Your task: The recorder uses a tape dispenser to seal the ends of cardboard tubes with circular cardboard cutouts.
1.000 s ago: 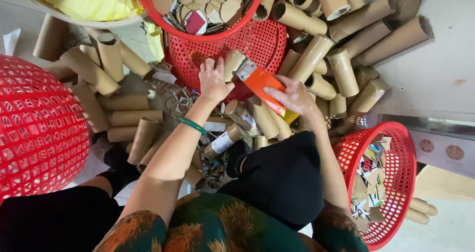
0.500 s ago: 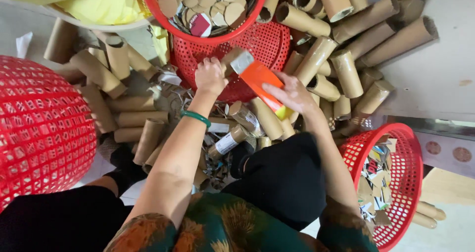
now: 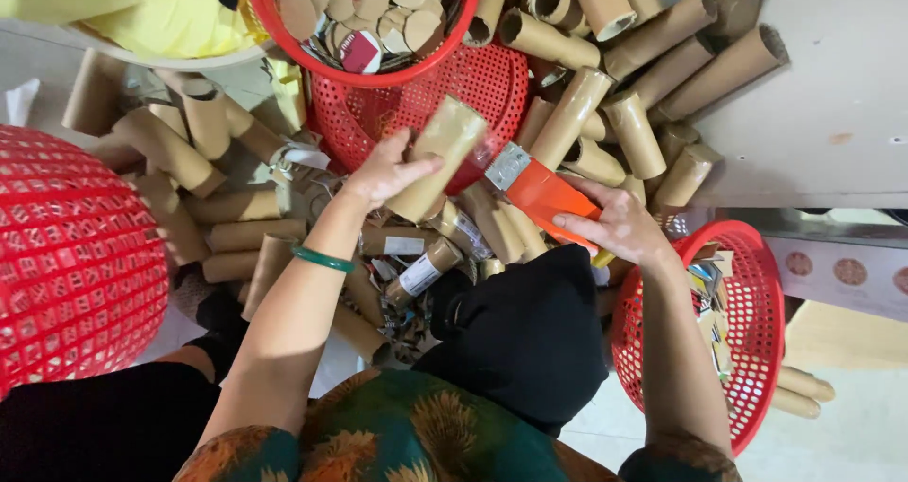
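a cardboard tube (image 3: 437,157) is gripped by the left hand (image 3: 383,172); an orange knife (image 3: 542,191), just beside the tube, is gripped by the right hand (image 3: 619,225).

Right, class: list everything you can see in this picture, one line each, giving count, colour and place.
cardboard tubes: many, brown, heaped across the middle and top
held tube: one, brown, in the left hand
scraper tool: one, orange with a metal blade, in the right hand
basket of card discs: one, red, top centre
basket of scraps: one, red, lower right
upturned basket: one, red, left edge
yellow cloth: one, top left
bangle: one, green, left wrist
left hand: gripping the tube
right hand: holding the tool
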